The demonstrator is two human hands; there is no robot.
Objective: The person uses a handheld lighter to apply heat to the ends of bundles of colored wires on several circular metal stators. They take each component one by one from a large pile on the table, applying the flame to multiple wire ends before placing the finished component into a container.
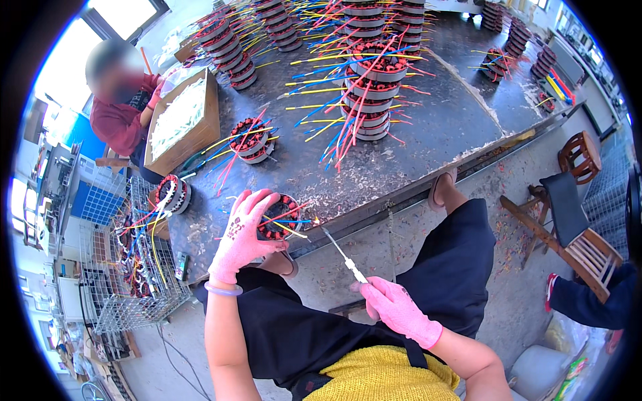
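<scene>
At the table's near edge, my pink-gloved left hand is closed around the side of a wound motor stator with red coils. Red, blue and yellow wires stick out of this stator to the right. My gloved right hand grips the white handle of a thin metal-tipped torch, held out over the floor. Its tip reaches up beside the ends of the wires. A small orange flame shows there, at the end of a blue wire. The fingers under the stator are hidden.
Stacked stators with splayed wires stand on the dark worktable. Single stators sit near my left hand. A person works behind a cardboard box of white pieces. A wire basket is at left, a wooden chair at right.
</scene>
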